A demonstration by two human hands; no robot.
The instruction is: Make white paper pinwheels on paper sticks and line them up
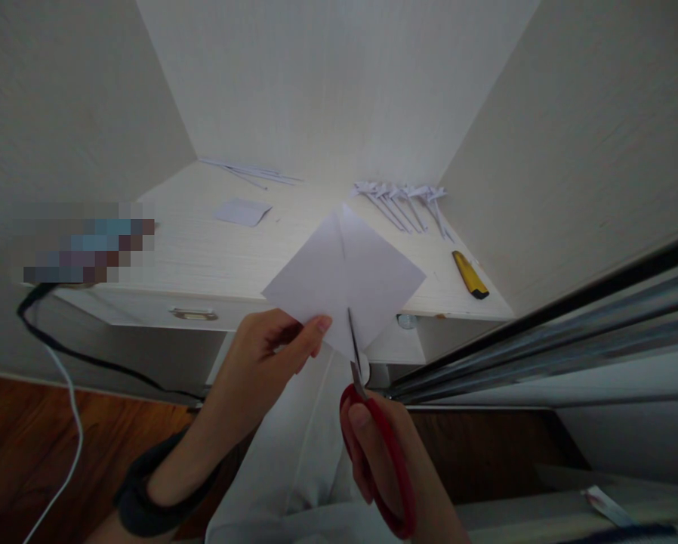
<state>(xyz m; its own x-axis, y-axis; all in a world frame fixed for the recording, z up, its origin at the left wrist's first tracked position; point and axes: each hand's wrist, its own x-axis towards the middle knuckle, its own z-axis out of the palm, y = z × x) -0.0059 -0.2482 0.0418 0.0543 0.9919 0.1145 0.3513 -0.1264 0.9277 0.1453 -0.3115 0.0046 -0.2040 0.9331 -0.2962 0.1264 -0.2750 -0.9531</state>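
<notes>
Head view, left hand [274, 351]: your fingers pinch the near left edge of a sheet of white paper [378, 264], thumb on top.
Right hand [376, 449]: your fingers are wrapped through the red handles of the scissors [394, 453].
Blades: one lies over the paper's near corner, pointing far; the other is mostly hidden.
Paper: turned cornerwise in front of you, over the counter's near edge; a dark line marks its far corner, fold or cut you cannot tell.
Wrist: a black band [158, 491] circles your left one.
Counter [186, 249], right: a yellow-and-black cutter [468, 273] lies near; rolled paper pieces with folded ends [399, 198] lie far.
Counter, left: a small paper piece [242, 212] lies nearer than some thin paper sticks [248, 171].
</notes>
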